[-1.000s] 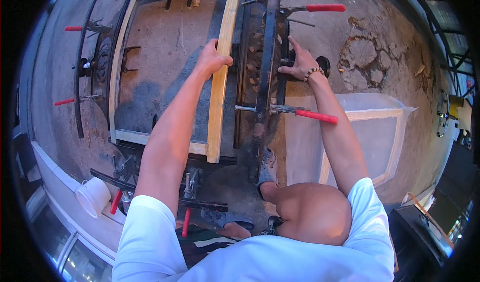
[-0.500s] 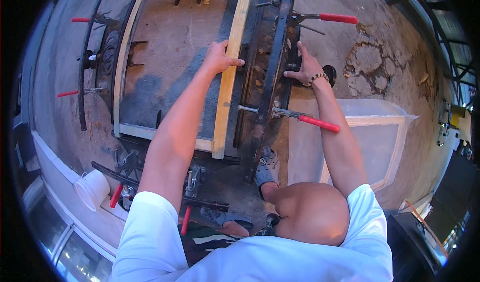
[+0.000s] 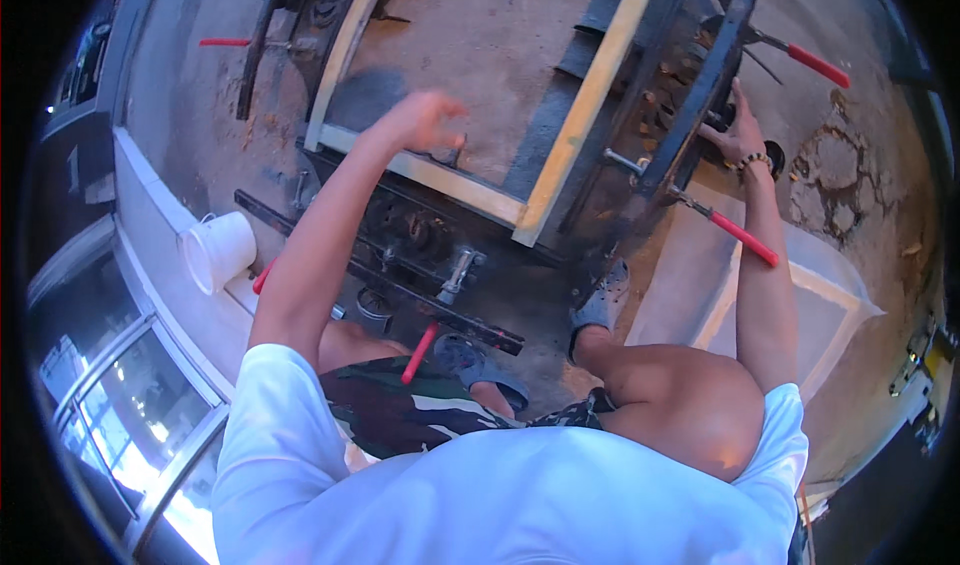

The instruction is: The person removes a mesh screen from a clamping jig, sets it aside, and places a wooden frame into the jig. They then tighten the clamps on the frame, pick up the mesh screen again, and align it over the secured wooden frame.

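Note:
A rectangular wooden frame (image 3: 575, 115) lies within a dark metal clamping jig. My left hand (image 3: 425, 123) is over the frame's near rail (image 3: 450, 187), toward its left end. It is blurred, but its fingers look apart with nothing in them. On the right, my right hand (image 3: 740, 140), with a beaded bracelet at the wrist, is at the outer side of the long metal bar (image 3: 690, 115). Its thumb and fingers are spread beside a dark round fitting (image 3: 720, 117), and whether they touch it I cannot tell.
Red-handled toggle clamps (image 3: 745, 240) stick out on the right, with another red handle (image 3: 420, 353) near my legs. A near metal bar (image 3: 460, 325) crosses before my feet. A white-edged panel (image 3: 790, 295) under translucent sheeting lies at right; a white bucket (image 3: 218, 253) stands left.
My left hand has left the frame's right rail and moved left toward the near rail. My right hand stays beside the long bar. The view has shifted, so the jig appears farther up and right.

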The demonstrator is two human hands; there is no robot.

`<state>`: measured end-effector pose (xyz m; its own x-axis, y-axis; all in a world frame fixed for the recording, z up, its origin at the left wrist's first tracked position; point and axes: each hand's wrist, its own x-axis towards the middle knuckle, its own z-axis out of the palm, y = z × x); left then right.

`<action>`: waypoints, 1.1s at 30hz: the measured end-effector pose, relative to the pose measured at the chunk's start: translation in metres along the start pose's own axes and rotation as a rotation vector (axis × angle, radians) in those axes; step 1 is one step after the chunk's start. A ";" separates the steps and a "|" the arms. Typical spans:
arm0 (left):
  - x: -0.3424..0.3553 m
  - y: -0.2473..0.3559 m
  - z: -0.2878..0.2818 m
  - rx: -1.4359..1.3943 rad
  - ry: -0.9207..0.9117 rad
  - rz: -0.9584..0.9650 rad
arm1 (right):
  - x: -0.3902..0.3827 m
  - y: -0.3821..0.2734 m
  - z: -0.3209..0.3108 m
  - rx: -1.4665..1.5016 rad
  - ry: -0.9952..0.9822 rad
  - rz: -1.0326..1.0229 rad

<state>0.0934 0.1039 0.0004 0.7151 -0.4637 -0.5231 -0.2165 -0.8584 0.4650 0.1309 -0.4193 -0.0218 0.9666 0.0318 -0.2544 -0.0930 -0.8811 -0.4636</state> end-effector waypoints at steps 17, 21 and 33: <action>-0.071 -0.023 0.036 0.137 -0.019 0.176 | 0.013 0.029 0.012 -0.039 0.012 -0.071; -0.074 -0.027 0.038 0.127 -0.009 0.193 | 0.013 0.048 0.014 -0.090 -0.038 -0.122; -0.116 -0.018 0.030 -0.121 0.377 -0.070 | -0.006 0.042 0.006 0.225 0.125 0.020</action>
<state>-0.0058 0.1672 0.0313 0.9241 -0.2724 -0.2681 -0.0946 -0.8427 0.5300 0.1197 -0.4540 -0.0451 0.9848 -0.0557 -0.1647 -0.1497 -0.7537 -0.6400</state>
